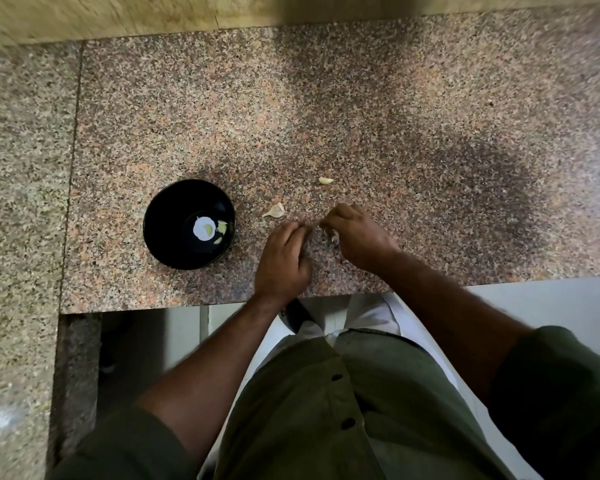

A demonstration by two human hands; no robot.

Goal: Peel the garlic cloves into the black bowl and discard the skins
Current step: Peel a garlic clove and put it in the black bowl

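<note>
A black bowl point(174, 237) sits on the granite counter point(361, 116), left of my hands, with a few peeled pale cloves point(222, 227) on its bottom. Two unpeeled garlic cloves lie on the counter: one point(275, 210) just beyond my left hand, another point(326, 180) farther back. My left hand point(284, 258) and my right hand point(355, 233) meet at the fingertips near the counter's front edge, pinching something small that the fingers hide. Whitish garlic skin point(332, 234) shows under my right hand's fingers.
The counter's front edge point(222, 304) runs just below my wrists, with floor and my green shirt beneath. A seam point(74, 168) separates a second granite slab on the left. A pale stone wall point(153, 12) bounds the back.
</note>
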